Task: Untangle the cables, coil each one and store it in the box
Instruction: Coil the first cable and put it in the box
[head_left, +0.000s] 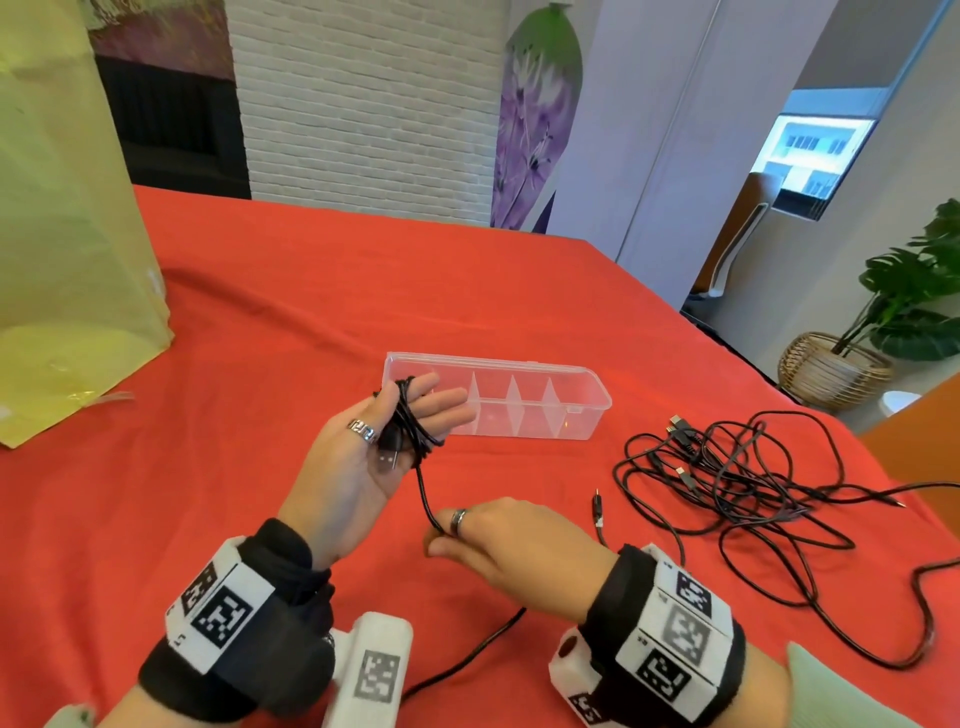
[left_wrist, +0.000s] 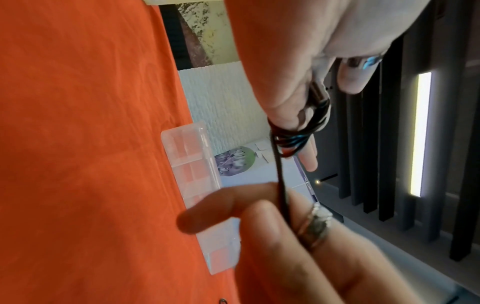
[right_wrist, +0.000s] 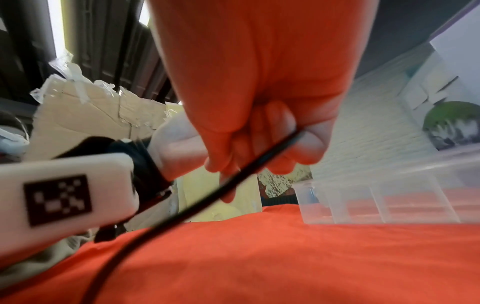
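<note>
Your left hand (head_left: 363, 452) is raised palm-up just in front of the clear, long plastic box with dividers (head_left: 587, 387), its fingers (head_left: 441, 410) nearly straight and serving as a spool: a thin black cable (head_left: 423, 488) is wound several turns around them, with its USB plug lying against the palm. Your right hand (head_left: 514, 551), nearer to you than the box, pinches the same cable between thumb and curled fingers (right_wrist: 259, 144), holding the strand taut up to the coil. From that grip the rest of the cable trails across the red-covered worktop (head_left: 311, 312) toward you, so a fair length looks yet to be wound.

As for progress, you appear to be early in the job. The box sits open on the worktop and every compartment that shows looks bare; nothing is stored yet. To the right of the box lies a loose tangle of black cables (head_left: 737, 483), their connectors sticking out at the box side, and it looks unsorted. So what remains, by my reading, is to finish this coil, put it in a compartment, then separate and coil each cable from the pile.

No brand or readable writing shows on the box or the cables. The only markings are black-and-white square code patterns on the white wrist units (head_left: 670, 639), which carry no legible words. A yellow-green plastic bag (head_left: 67, 234) stands well left of the box.
</note>
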